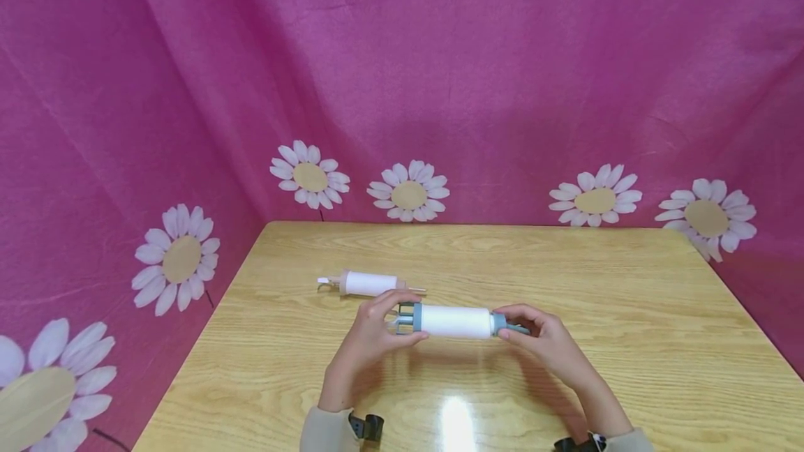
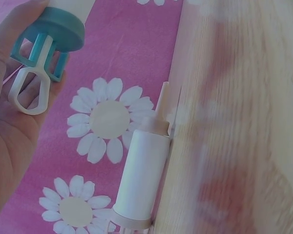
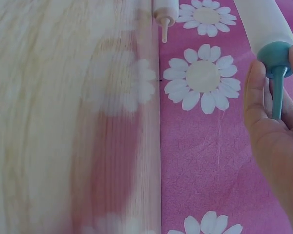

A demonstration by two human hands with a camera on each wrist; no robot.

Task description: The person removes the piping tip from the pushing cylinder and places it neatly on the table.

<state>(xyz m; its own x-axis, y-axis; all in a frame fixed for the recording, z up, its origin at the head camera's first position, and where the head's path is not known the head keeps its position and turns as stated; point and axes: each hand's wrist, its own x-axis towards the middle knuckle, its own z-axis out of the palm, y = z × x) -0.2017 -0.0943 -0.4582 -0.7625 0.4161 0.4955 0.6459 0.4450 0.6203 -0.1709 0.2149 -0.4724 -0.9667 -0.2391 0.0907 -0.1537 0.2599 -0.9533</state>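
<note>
Both hands hold a teal-and-white syringe [image 1: 455,321] level above the wooden table. Its barrel is white, with a teal collar at each end. At the left end, my left hand [image 1: 372,326] grips the collar between thumb and fingers, around the teal finger loops. A white plunger ring [image 2: 45,97] sticks out there by the palm. My right hand [image 1: 549,342] pinches the other collar, and the thin teal nozzle [image 3: 278,95] points into its palm. Behind the left hand, a beige-and-white syringe [image 1: 370,284] lies on the table, its nozzle to the right.
The wooden table [image 1: 628,284] reaches back to a pink cloth [image 1: 502,89] printed with white daisies. This cloth also hangs along the left side. Bright light reflects off the table's near part. Each wrist wears a black strap.
</note>
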